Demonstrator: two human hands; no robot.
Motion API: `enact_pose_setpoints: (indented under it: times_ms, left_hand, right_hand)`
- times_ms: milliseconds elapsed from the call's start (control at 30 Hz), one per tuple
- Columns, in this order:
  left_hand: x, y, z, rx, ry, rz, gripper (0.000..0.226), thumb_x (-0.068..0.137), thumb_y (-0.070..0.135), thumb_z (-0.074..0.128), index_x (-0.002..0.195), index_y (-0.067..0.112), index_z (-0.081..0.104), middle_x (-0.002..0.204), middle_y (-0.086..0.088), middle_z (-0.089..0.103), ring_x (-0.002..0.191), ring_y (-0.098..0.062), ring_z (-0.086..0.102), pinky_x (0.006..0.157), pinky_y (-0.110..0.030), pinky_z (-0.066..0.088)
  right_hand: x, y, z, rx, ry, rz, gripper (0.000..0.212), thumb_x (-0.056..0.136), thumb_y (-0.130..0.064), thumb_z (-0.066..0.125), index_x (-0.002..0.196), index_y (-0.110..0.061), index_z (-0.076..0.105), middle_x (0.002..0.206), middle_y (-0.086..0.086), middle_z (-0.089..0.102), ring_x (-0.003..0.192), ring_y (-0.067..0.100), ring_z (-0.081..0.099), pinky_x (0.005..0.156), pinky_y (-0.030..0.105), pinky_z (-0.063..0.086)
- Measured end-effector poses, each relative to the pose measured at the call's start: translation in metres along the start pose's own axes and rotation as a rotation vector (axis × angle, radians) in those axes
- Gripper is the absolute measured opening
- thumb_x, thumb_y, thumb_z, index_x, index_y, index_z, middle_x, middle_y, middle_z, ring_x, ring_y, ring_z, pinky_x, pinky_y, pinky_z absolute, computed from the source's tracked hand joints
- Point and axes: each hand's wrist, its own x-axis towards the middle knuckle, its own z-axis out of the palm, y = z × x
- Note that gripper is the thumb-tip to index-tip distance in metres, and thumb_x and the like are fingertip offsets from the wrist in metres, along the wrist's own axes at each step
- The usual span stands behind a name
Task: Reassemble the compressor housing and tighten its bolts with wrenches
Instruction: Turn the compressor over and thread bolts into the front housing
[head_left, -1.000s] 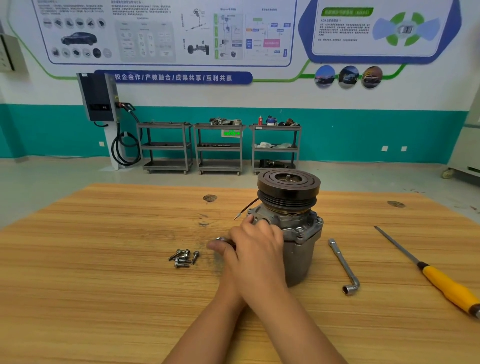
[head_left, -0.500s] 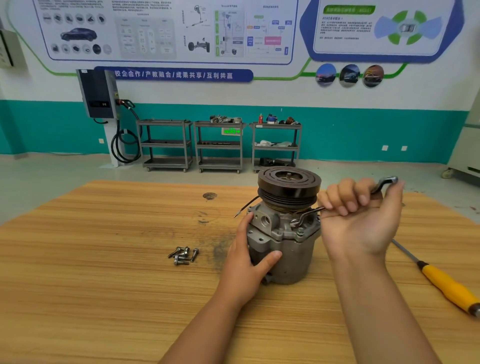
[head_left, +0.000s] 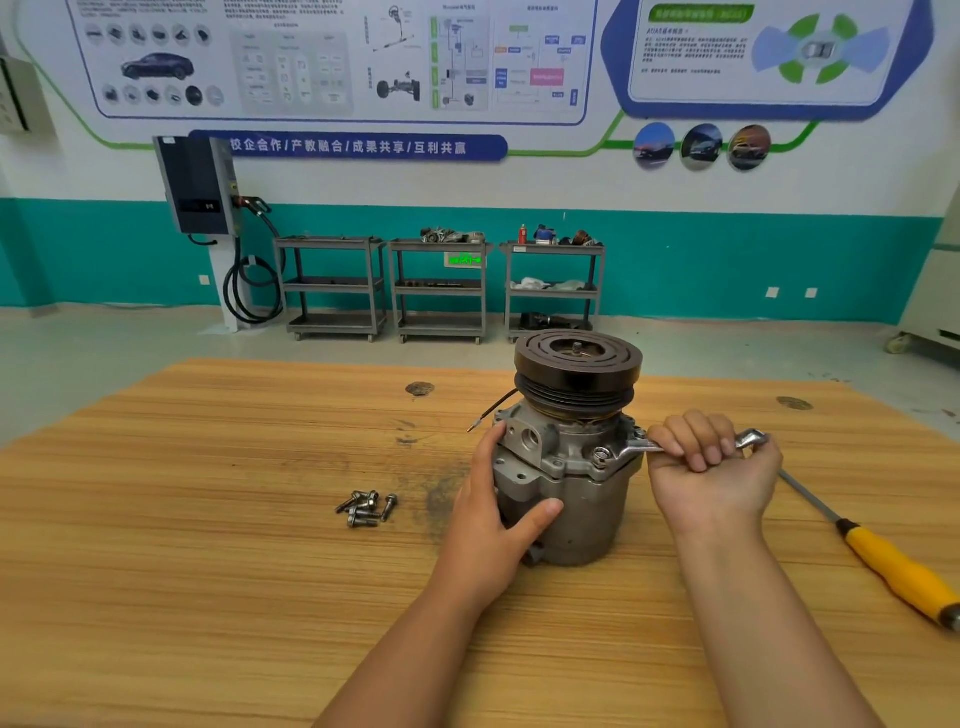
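Observation:
The grey metal compressor (head_left: 571, 467) stands upright on the wooden table (head_left: 208, 519), its black grooved pulley (head_left: 577, 364) on top. My left hand (head_left: 493, 519) grips the housing's left side, thumb across the front. My right hand (head_left: 711, 467) grips a silver wrench (head_left: 631, 447) in a fist; the wrench's end sits on a bolt (head_left: 600, 457) at the housing flange. A small pile of loose bolts (head_left: 366, 508) lies left of the compressor.
A yellow-handled screwdriver (head_left: 893, 566) lies on the table at the right, its shaft pointing toward my right hand. Dark stains mark the wood near the compressor. Grey shelf carts (head_left: 441, 286) stand by the far wall.
A second ago one hand was at the compressor's front and an L-shaped wrench lay on the table. Now my right hand holds a wrench on a flange bolt, handle lower than half a second ago.

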Motion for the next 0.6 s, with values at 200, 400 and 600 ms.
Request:
enact_pose_setpoints:
  times_ms: [200, 400, 600]
  left_hand:
    - [0.0, 0.0, 0.0, -0.007, 0.003, 0.007, 0.082, 0.073, 0.052, 0.069, 0.123, 0.078, 0.009, 0.139, 0.022, 0.04, 0.131, -0.011, 0.041, 0.108, -0.045, 0.039]
    - [0.0, -0.001, 0.0, -0.002, 0.009, 0.023, 0.083, 0.079, 0.044, 0.072, 0.124, 0.077, 0.01, 0.132, 0.035, 0.036, 0.131, -0.007, 0.04, 0.109, -0.044, 0.037]
    - [0.0, -0.002, 0.001, -0.003, 0.015, 0.019, 0.083, 0.079, 0.044, 0.072, 0.126, 0.075, 0.011, 0.138, 0.023, 0.041, 0.13, -0.008, 0.042, 0.108, -0.044, 0.039]
  right_hand:
    - [-0.009, -0.001, -0.002, -0.052, -0.012, -0.083, 0.067, 0.096, -0.057, 0.014, 0.045, -0.018, 0.035, 0.044, -0.003, 0.024, 0.04, 0.012, 0.023, 0.042, 0.018, 0.029]
    - [-0.019, 0.002, 0.014, -0.261, -0.096, -0.204, 0.069, 0.094, -0.066, 0.01, 0.05, -0.018, 0.035, 0.046, -0.001, 0.025, 0.043, 0.014, 0.025, 0.043, 0.021, 0.032]
    - [-0.048, 0.015, 0.006, -0.326, -0.2, -0.432, 0.073, 0.095, -0.059, -0.001, 0.05, -0.017, 0.04, 0.047, 0.001, 0.032, 0.049, 0.018, 0.032, 0.056, 0.027, 0.039]
